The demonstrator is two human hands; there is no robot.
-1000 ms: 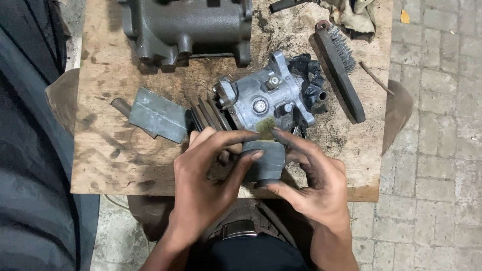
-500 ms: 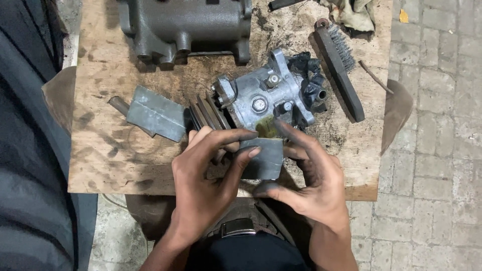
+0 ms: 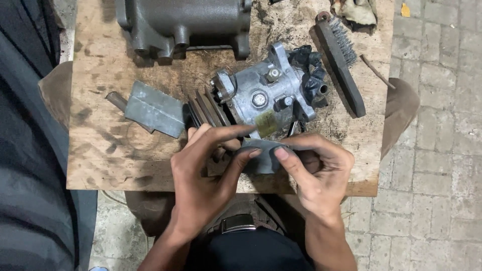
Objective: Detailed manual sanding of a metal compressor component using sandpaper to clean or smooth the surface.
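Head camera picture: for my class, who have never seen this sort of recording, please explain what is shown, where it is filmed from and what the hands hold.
The camera sits on a person's head and looks down. Their left hand and right hand together hold a small grey sheet over a worn wooden board. On the board lie a silver machine unit with a grooved pulley, a dark metal casting, a folded grey metal piece, a wire brush and a rag.

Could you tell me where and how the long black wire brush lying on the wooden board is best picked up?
Probably by the bare lower half of the long black wire brush, coming from above with fingers across its narrow width. The bristles sit along its upper right side, and the board around its lower end looks free.
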